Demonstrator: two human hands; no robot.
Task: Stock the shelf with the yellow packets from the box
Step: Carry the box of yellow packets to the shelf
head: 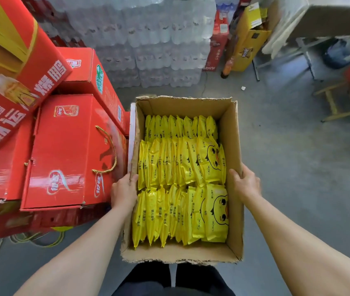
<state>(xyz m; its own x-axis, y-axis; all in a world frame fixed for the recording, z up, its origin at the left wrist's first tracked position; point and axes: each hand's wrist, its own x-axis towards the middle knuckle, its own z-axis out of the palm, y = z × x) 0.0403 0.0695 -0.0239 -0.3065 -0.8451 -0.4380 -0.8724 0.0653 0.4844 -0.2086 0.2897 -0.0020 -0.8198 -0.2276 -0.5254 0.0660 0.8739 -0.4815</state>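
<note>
An open brown cardboard box is in front of me, above the grey floor. Three rows of yellow packets with a duck face printed on them stand upright inside it, packed tight. My left hand grips the box's left wall, thumb over the rim. My right hand grips the right wall the same way. No shelf is in view.
Stacked red gift cartons press close on the left of the box. Shrink-wrapped water bottle packs are piled at the back. A yellow carton and a wooden stool stand at the right. Grey floor lies to the right.
</note>
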